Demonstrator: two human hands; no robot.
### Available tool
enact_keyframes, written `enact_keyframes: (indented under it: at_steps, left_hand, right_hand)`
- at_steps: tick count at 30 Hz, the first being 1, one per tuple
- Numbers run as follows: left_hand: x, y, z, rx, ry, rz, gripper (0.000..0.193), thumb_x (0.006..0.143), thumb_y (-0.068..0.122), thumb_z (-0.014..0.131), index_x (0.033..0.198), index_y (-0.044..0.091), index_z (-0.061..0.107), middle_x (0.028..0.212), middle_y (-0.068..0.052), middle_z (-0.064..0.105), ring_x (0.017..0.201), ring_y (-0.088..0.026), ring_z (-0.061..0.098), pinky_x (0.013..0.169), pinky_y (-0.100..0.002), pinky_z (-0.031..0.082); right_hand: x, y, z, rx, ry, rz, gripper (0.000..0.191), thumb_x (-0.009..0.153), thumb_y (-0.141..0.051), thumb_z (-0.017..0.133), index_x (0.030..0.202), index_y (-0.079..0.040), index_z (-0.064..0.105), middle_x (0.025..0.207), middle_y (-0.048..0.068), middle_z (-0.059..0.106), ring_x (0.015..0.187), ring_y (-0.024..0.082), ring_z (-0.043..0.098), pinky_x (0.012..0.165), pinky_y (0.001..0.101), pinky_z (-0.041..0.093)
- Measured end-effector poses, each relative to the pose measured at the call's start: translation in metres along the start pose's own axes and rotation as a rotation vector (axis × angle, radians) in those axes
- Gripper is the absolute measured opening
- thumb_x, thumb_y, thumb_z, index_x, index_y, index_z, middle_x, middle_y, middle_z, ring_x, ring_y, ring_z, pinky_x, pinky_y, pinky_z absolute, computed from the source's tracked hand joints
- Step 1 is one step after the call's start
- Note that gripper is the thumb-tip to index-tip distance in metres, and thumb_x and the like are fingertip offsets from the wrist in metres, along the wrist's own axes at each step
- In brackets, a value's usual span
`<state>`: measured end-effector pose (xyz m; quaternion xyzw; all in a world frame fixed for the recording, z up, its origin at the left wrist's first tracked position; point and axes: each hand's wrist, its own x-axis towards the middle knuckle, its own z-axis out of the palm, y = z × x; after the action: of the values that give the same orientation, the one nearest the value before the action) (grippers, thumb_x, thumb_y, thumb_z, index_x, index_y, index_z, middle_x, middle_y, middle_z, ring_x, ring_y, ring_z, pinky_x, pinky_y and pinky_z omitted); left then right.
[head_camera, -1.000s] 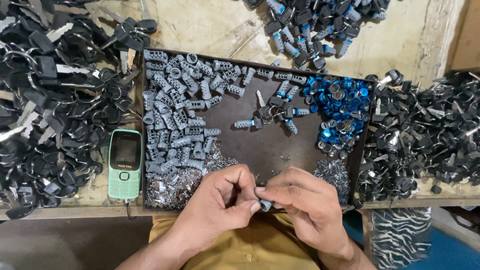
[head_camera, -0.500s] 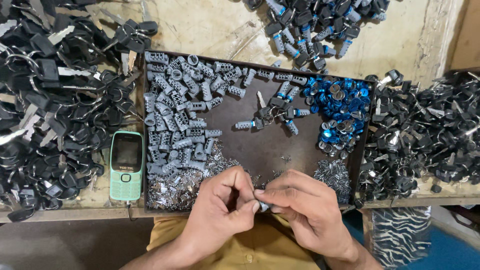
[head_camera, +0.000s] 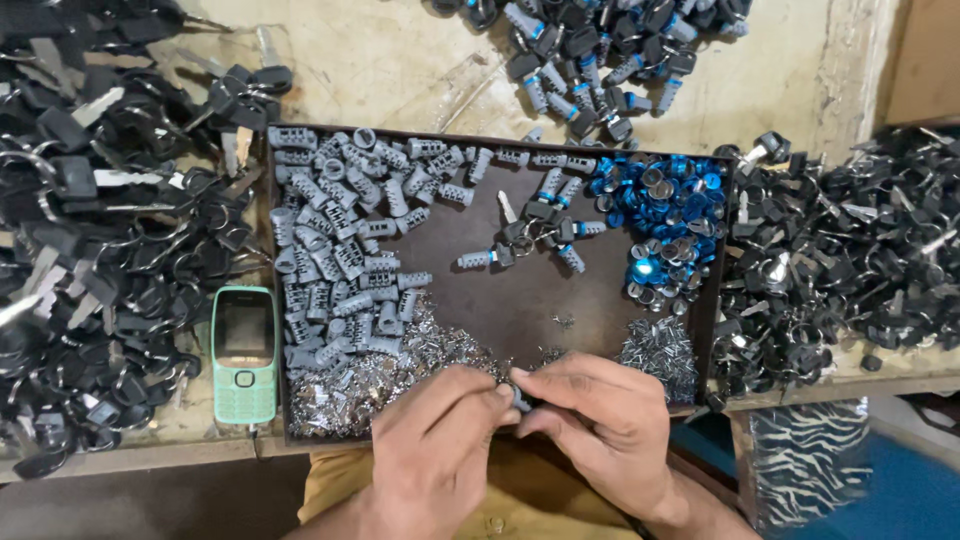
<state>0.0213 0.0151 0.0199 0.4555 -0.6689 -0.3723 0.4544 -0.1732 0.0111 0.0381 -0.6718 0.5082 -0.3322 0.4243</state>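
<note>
Both hands at the near edge of the dark tray (head_camera: 300, 440), meeting over its front rim. My left hand (head_camera: 440, 450) and right hand (head_camera: 600, 440) pinch one small grey lock cylinder (head_camera: 520, 398) between their fingertips; only its end shows, blue-grey, the rest is hidden by fingers. Left thumb and forefinger closed on it from the left, right thumb and forefinger closed from the right, other fingers curled under. Wrists low, palms turned inward toward each other.

Step in hand, as I judge it: fitting tiny parts into the cylinder, likely the small metal bits from the silver heap (head_camera: 400, 375) just beyond my left knuckles. Next move would call for a steady left grip while the right fingers free up to pick another piece; small parts, easy to drop.

Around: grey cylinders piled (head_camera: 340, 240) along the tray's left side, blue caps (head_camera: 665, 215) at its far right corner, a second small silver heap (head_camera: 655, 350) near the right front. Green phone (head_camera: 244, 352) on the desk just left of the tray. Black-headed keys heaped (head_camera: 90, 250) at the desk's left and right.
</note>
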Motion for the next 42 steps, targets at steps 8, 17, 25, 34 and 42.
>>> enact_keyframes:
  at_steps: [8,17,25,34,42]
  left_hand:
    - [0.004,-0.012,-0.002,-0.406,-0.067,-0.291,0.012,0.084,-0.007,0.07,0.092,0.001,0.065,0.089,-0.007,0.07,0.077,-0.013,0.067,0.07,-0.025,0.053]
    - [0.0,-0.019,0.001,-0.334,-0.064,-0.42,0.01,0.075,-0.003,0.067,0.083,0.002,0.062,0.076,-0.004,0.063,0.066,-0.011,0.058,0.06,-0.024,0.045]
    - [0.005,-0.016,0.003,-0.364,-0.148,-0.38,0.01,0.077,-0.002,0.065,0.084,0.002,0.061,0.076,-0.004,0.059,0.065,-0.012,0.055,0.058,-0.026,0.043]
    - [0.008,-0.01,0.006,-0.361,-0.195,-0.381,0.009,0.079,-0.003,0.066,0.086,0.001,0.062,0.078,-0.006,0.059,0.064,-0.014,0.056,0.057,-0.027,0.043]
    - [0.012,-0.005,0.011,-0.406,-0.14,-0.163,0.012,0.088,-0.002,0.072,0.097,0.001,0.065,0.093,-0.009,0.063,0.074,-0.02,0.06,0.063,-0.029,0.048]
  right_hand:
    - [0.015,0.01,-0.008,-0.045,-0.066,-0.079,0.036,0.076,-0.017,0.09,0.105,-0.004,0.071,0.094,0.006,0.069,0.082,0.019,0.072,0.07,0.029,0.057]
    - [0.066,0.041,-0.06,-0.931,0.158,-0.089,0.028,0.082,-0.008,0.082,0.109,-0.009,0.077,0.092,0.009,0.059,0.083,0.029,0.058,0.073,0.0418,0.044]
    - [0.043,0.039,-0.057,-0.767,0.213,0.039,0.021,0.083,-0.008,0.08,0.104,-0.011,0.077,0.093,0.006,0.06,0.079,0.025,0.059,0.07,0.0381,0.046]
    - [0.044,0.035,-0.05,-0.786,0.153,-0.045,0.027,0.076,-0.006,0.082,0.102,-0.007,0.072,0.098,0.01,0.064,0.087,0.03,0.064,0.074,0.0393,0.051]
    - [-0.014,0.014,-0.021,0.33,0.028,0.268,0.023,0.089,0.006,0.071,0.111,0.004,0.076,0.107,0.014,0.07,0.088,0.012,0.068,0.071,0.0247,0.055]
